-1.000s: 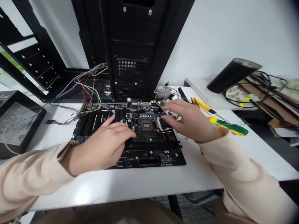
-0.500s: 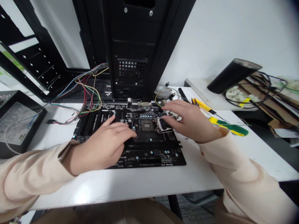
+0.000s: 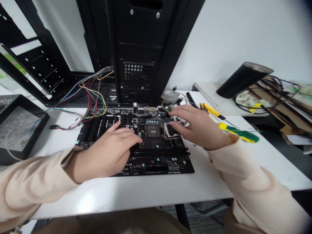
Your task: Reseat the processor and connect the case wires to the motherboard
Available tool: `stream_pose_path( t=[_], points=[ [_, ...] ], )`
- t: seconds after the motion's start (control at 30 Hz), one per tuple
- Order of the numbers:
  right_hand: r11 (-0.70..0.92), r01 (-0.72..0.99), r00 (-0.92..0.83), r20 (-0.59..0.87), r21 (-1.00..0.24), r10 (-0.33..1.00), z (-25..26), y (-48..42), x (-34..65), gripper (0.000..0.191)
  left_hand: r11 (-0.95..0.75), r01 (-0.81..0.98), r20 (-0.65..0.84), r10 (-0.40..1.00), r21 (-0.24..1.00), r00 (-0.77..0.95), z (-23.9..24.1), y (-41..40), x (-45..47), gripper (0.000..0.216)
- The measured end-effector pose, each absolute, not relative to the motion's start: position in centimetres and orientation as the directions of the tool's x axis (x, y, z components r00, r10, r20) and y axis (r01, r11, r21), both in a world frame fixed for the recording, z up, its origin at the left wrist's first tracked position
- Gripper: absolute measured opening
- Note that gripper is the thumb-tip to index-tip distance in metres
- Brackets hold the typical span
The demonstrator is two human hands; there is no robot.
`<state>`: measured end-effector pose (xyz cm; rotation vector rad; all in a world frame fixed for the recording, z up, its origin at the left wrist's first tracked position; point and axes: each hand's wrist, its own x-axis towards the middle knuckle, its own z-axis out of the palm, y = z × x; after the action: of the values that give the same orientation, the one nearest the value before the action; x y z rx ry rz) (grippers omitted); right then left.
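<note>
1. Looking down through the head camera, we see a black motherboard (image 3: 136, 143) lying flat on the white table (image 3: 146, 191), just in front of an upright black computer case (image 3: 138, 48).
2. Our left hand (image 3: 107, 156) rests palm-down on the board's left half. Its fingers (image 3: 129, 139) lie loosely spread, the forefinger stretched toward the memory slots and the others ending just left of the CPU socket (image 3: 153, 131); they pinch nothing.
3. Our right hand (image 3: 200, 126) rests on the board's right edge. Its fingertips (image 3: 174, 125) are drawn close together on the socket's metal load plate (image 3: 170, 130), which lies swung open to the right of the socket. We cannot tell whether they pinch the plate or only press on it.
4. The socket itself sits uncovered between the two hands, near the board's middle.
5. A bundle of coloured wires (image 3: 92, 97) runs from the case down to the board's back left corner.
6. A boxed power supply (image 3: 17, 126) sits at the far left of the table.
7. Behind our right hand lies a yellow-and-green screwdriver (image 3: 236, 131), with a black cylinder (image 3: 243, 78) and tangled cables farther right.
</note>
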<state>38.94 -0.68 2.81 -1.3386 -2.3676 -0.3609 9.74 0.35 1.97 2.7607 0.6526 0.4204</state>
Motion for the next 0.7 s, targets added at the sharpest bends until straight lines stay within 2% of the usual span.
stream_pose_path(
  t=[0.27,0.7],
  points=[
    [0.518,0.854,-0.477,0.465,0.046,0.746,2.86,-0.63,38.89,0.024,-0.866,0.387,0.205,0.461,0.318,0.863,2.08,0.33,9.73,0.032],
    [0.521,0.852,-0.482,0.465,0.051,0.743,2.86,-0.62,38.88,0.024,-0.861,0.397,0.195,0.47,0.318,0.861,2.1,0.28,9.84,0.032]
  ],
)
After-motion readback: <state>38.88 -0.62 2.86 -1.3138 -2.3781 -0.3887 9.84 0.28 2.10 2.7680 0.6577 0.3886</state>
